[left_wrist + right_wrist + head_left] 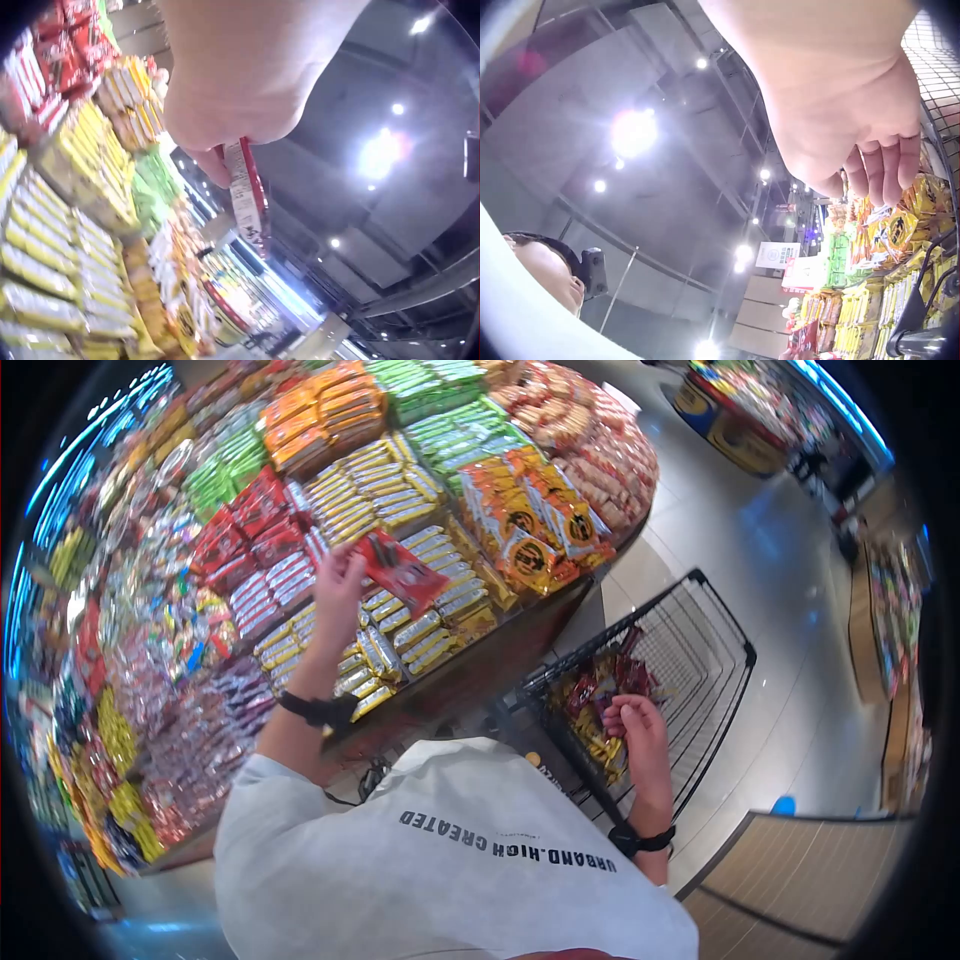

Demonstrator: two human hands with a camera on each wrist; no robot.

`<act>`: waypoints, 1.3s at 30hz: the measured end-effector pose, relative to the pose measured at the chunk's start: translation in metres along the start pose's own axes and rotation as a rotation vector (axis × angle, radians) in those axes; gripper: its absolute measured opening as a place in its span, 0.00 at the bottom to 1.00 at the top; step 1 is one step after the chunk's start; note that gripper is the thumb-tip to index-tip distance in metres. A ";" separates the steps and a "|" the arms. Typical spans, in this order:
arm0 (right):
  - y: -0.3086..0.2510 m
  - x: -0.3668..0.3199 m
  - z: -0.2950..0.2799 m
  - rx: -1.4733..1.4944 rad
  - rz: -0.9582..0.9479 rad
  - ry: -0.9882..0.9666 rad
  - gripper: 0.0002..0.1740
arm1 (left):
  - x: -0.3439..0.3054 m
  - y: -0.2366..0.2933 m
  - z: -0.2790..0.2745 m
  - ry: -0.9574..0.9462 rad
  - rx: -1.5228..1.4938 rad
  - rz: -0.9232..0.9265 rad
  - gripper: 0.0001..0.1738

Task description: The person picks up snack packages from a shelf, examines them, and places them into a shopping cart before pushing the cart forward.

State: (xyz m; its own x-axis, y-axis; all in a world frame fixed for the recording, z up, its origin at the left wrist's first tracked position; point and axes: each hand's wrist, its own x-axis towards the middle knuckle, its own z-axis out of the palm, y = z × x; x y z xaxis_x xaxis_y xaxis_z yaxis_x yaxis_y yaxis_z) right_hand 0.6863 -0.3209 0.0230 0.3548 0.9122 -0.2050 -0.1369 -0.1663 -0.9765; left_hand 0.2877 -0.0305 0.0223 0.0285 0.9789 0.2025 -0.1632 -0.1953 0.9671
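Observation:
My left hand [340,588] pinches a red snack packet [402,572] by one end, above the candy display. In the left wrist view, the packet [244,196] hangs out past the hand [232,97], its pale printed side and red edge showing. Under it lie rows of yellow-and-silver wrapped bars [430,635]. Similar red packets [255,520] are piled just beyond the left hand. My right hand [640,732] hovers over the shopping cart [705,660] with fingers loosely bent and nothing in them. Red and yellow packets [600,695] lie in the cart near it.
Orange packs [535,520], green packs [465,435] and pinkish wrapped sweets [600,460] fill the rounded display. Its front edge runs beside the cart. A brown slatted surface [800,870] stands at lower right, and another display [735,425] is farther back.

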 end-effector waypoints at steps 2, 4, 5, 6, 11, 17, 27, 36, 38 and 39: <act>-0.004 -0.010 -0.003 -0.011 -0.007 -0.054 0.12 | -0.032 -0.002 0.062 -0.154 -0.128 -0.168 0.22; -0.001 -0.016 -0.007 -0.041 -0.014 -0.086 0.12 | -0.064 -0.008 0.109 -0.344 -0.203 -0.313 0.23; 0.004 -0.017 -0.013 -0.050 -0.035 -0.130 0.13 | -0.081 -0.010 0.129 -0.445 -0.250 -0.379 0.23; 0.008 -0.020 -0.016 -0.032 0.008 -0.140 0.14 | -0.096 -0.014 0.146 -0.527 -0.310 -0.435 0.23; 0.019 -0.040 -0.026 0.025 0.074 -0.101 0.17 | -0.154 -0.027 0.205 -0.681 -0.319 -0.583 0.23; 0.032 -0.054 -0.044 0.051 0.114 -0.094 0.18 | -0.183 -0.049 0.224 -0.747 -0.237 -0.613 0.24; 0.057 -0.053 -0.037 0.105 0.079 -0.090 0.13 | -0.189 -0.050 0.229 -0.673 -0.074 -0.635 0.21; 0.071 -0.045 -0.032 0.071 0.121 -0.193 0.18 | -0.181 -0.056 0.225 -0.697 -0.042 -0.689 0.21; 0.074 -0.041 -0.031 0.081 0.104 -0.171 0.18 | -0.180 -0.053 0.229 -0.683 -0.035 -0.683 0.20; 0.074 -0.040 -0.032 0.081 0.104 -0.168 0.18 | -0.179 -0.053 0.231 -0.670 -0.031 -0.680 0.20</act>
State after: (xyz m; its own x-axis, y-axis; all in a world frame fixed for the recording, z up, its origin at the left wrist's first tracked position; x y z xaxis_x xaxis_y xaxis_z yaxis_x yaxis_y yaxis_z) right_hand 0.6912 -0.3816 -0.0433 0.1766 0.9425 -0.2838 -0.2411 -0.2381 -0.9408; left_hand 0.5187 -0.2096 -0.0295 0.6843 0.6420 -0.3458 0.0703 0.4139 0.9076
